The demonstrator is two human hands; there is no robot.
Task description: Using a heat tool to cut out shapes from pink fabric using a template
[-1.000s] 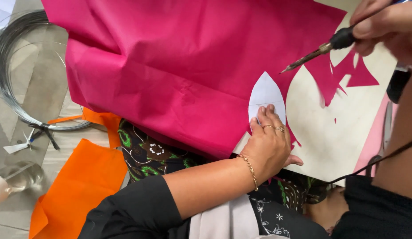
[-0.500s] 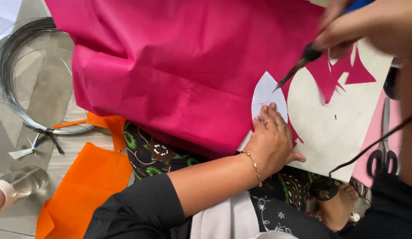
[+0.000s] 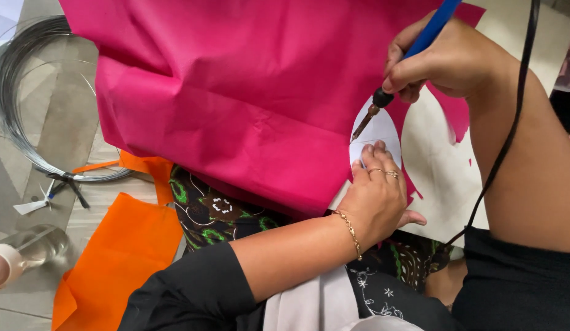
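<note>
Head view: the white paper template (image 3: pixel 378 132) lies on the pink fabric (image 3: pixel 236 104), pinned flat by the left hand (image 3: pixel 377 199). The right hand (image 3: pixel 447 61), closed on the blue hot-cutting tool (image 3: pixel 413 55), has moved in; its tip now meets the template's left edge. Uncut fabric extends leftward; a wire coil (image 3: pixel 27 104) lies well apart.

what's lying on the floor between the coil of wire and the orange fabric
In the head view, a dark tie binding the wire coil, with a small white tag beside it, lies on bare pale floor before the orange fabric.
</note>
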